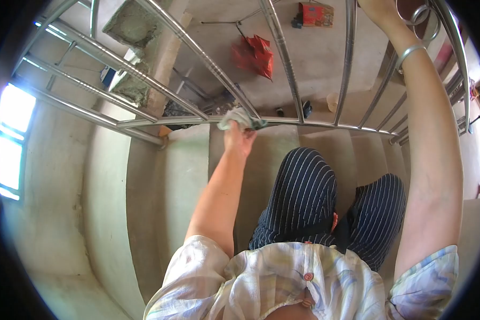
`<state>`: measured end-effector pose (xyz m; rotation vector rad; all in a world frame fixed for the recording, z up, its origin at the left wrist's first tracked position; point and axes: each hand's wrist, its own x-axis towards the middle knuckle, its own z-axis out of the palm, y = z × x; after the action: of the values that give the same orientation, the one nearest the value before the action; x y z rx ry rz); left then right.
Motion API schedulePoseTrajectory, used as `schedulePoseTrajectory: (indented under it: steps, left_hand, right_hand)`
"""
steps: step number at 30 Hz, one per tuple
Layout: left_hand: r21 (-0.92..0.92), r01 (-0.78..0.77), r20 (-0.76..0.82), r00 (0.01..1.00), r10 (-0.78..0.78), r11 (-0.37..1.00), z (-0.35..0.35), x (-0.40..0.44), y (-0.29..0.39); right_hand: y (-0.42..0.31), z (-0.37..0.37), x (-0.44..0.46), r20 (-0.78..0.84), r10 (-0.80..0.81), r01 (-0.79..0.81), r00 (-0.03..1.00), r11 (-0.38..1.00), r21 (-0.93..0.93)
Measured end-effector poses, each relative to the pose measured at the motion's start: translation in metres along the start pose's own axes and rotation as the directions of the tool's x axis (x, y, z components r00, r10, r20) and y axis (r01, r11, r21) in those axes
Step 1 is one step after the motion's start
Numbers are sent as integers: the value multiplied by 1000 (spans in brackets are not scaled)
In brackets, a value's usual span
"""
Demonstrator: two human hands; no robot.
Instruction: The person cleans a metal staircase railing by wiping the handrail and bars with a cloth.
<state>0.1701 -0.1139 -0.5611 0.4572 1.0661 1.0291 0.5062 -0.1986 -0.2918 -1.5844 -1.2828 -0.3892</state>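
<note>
My left hand is closed around a crumpled pale cloth. It presses the cloth against the bottom rail of a shiny metal stair railing, at the foot of a slanting baluster. My right arm stretches up along the right side, with a bangle on the wrist. At the top edge, my right hand is beside the upper part of the railing, near a baluster and a curled metal ornament. Its fingers are cut off by the frame, so their grip does not show.
Concrete steps lie under my striped trouser legs. Beyond the bars, a red bag and a red box are visible lower down. A rough concrete edge stands upper left, and a bright window is at far left.
</note>
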Motion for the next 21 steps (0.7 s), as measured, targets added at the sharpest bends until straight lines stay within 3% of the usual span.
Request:
schedulePoseTrajectory:
  steps: [1, 2, 4, 5, 7, 8, 9, 11, 12, 15, 16, 18, 21]
  left_hand:
    - [58, 117, 70, 990, -120, 991, 3, -1, -15]
    - [58, 127, 66, 989, -130, 990, 9, -3, -29]
    - [-101, 316, 93, 947, -307, 943, 19, -4, -52]
    - [-102, 330, 100, 942, -321, 938, 19, -2, -57]
    - [-167, 136, 88, 989, -123, 977, 16, 6, -53]
    - [-166, 58, 56, 997, -49, 985, 11, 8, -41]
    - [-154, -26, 129, 991, 46, 988, 7, 1, -22]
    - [-104, -177, 98, 978, 187, 979, -14, 2, 14]
    - [-171, -176, -52, 984, 170, 969, -18, -1, 32]
    - [-90, -305, -137, 947, 292, 948, -29, 1, 63]
    - [-93, -305, -140, 946, 291, 948, -28, 4, 60]
    - [-100, -321, -190, 935, 299, 942, -20, 13, 46]
    - [-94, -68, -187, 981, 49, 993, -6, 29, 3]
  right_hand:
    - [0, 1, -1, -12, -16, 16, 1000, 1000, 7]
    - [0, 1, -1, -4, -12, 12, 1000, 1000, 2]
    - [-1, -2, 2, 65, 25, -25, 998, 1000, -7]
    - [0, -2, 2, 69, 28, -26, 997, 999, -22]
    - [1, -1, 2, 78, 3, -9, 997, 997, 76]
    - [2, -2, 2, 55, 1, -1, 998, 1000, -4]
    - [3, -3, 4, 46, 6, -6, 999, 1000, -11]
    - [7, 2, 3, 10, -91, 91, 996, 996, 3]
    - [-5, -5, -5, 27, -40, 40, 999, 999, 8]
    - [4, 4, 1, 24, -9, 9, 1000, 1000, 12]
    - [3, 6, 1, -23, -78, 79, 997, 995, 55]
    - [3, 4, 2, -12, -50, 50, 999, 998, 28]
    - [3, 2, 1, 3, -18, 18, 1000, 1000, 8]
